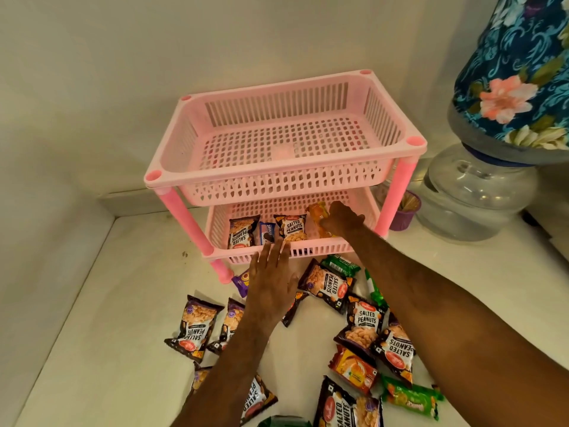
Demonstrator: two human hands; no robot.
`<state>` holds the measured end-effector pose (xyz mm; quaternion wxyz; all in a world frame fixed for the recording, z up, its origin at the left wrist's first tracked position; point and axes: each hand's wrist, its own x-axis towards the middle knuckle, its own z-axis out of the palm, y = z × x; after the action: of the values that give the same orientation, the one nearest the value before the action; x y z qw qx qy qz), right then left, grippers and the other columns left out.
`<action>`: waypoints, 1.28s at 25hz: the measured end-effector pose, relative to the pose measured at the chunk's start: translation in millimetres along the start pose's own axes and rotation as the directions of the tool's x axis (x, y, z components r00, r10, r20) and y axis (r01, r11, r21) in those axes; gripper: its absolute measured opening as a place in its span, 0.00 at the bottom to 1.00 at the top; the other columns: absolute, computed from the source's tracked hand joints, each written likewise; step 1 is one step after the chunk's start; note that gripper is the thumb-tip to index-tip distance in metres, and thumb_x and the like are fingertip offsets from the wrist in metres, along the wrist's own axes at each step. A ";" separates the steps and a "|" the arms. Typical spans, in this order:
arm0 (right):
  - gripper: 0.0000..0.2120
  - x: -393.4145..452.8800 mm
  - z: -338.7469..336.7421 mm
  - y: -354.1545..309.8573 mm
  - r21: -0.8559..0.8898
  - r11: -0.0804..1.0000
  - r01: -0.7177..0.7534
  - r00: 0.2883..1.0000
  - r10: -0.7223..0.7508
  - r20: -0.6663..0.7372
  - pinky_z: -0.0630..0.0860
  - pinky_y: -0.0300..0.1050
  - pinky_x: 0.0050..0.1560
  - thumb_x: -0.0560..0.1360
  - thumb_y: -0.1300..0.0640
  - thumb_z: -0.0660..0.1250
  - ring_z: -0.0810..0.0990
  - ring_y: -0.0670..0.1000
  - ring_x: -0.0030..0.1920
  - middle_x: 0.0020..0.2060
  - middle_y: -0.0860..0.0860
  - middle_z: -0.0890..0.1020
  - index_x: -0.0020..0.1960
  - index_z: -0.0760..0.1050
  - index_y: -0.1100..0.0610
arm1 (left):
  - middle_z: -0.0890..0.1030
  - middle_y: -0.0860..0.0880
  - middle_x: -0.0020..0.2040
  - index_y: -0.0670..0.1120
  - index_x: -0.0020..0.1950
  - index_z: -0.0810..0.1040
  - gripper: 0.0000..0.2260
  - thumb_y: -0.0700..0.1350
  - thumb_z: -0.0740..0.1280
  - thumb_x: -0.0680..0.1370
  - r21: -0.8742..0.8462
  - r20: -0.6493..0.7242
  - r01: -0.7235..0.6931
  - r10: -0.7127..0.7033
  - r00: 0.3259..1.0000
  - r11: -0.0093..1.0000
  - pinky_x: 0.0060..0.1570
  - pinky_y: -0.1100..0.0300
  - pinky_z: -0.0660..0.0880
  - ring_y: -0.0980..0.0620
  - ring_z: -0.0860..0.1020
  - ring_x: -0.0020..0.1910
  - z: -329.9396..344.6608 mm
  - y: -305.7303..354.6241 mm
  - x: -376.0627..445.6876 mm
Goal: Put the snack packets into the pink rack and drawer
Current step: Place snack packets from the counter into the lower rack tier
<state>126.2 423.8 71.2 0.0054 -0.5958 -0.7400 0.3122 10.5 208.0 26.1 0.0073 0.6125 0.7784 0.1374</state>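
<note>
White countertop: right hand (340, 221) clamps orange biscuit packet (317, 215) inside pink slotted plastic rack (277, 180); left hand (271, 283) spread flat, empty. Upright salted-peanut packets (291, 228) may topple if nudged.

**Both forearms stretched forward, hands apart**

The left hand (271, 282) lies flat, palm down, fingers straight and together, gripping nothing. The right hand (341, 221) reaches farther toward the surface's back edge, fingers curled in a grip around an orange packet (318, 217).

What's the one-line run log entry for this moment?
right hand: placing orange packet in lower tray | left hand: open, empty | top tray: empty
</note>
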 end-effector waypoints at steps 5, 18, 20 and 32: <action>0.17 -0.4 6.1 -2.4 -0.100 0.994 0.050 0.998 -0.047 0.035 0.68 0.58 0.67 0.75 0.51 0.69 0.78 0.59 0.61 0.54 0.54 0.79 0.60 0.70 0.55 | 0.50 0.48 0.84 0.48 0.84 0.50 0.36 0.53 0.63 0.80 0.011 0.057 0.016 -0.017 0.998 1.000 0.80 0.43 0.49 0.46 0.47 0.83 3.0 2.5 -4.3; 0.18 -115.9 12.7 64.8 0.191 0.918 0.347 0.891 -0.258 -0.374 0.81 0.49 0.51 0.76 0.53 0.71 0.82 0.53 0.51 0.49 0.49 0.80 0.61 0.66 0.51 | 0.45 0.50 0.84 0.46 0.84 0.48 0.37 0.51 0.65 0.80 -0.075 0.070 0.049 -0.043 0.997 0.996 0.79 0.46 0.49 0.47 0.44 0.83 3.0 18.1 -24.9; 0.15 -133.4 20.3 90.9 0.278 0.909 0.309 0.919 -0.210 -0.334 0.76 0.35 0.39 0.77 0.54 0.70 0.81 0.49 0.45 0.45 0.45 0.77 0.59 0.67 0.50 | 0.51 0.49 0.84 0.46 0.83 0.53 0.36 0.51 0.65 0.80 -0.081 0.073 0.068 -0.062 0.995 0.994 0.79 0.47 0.52 0.46 0.50 0.83 9.6 28.1 -37.6; 0.16 -143.0 27.4 216.8 -0.008 0.999 0.046 0.947 -0.047 -0.318 0.73 0.55 0.57 0.75 0.53 0.70 0.76 0.59 0.59 0.56 0.55 0.78 0.61 0.74 0.56 | 0.74 0.51 0.66 0.49 0.70 0.70 0.21 0.51 0.66 0.78 -0.403 0.259 0.161 -0.056 0.964 0.901 0.63 0.53 0.69 0.48 0.70 0.65 52.6 108.0 -68.8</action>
<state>347.8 305.3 -0.4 0.1316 -0.6206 -0.7435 0.2116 139.8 175.9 -11.3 0.2409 0.5641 0.7569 0.2257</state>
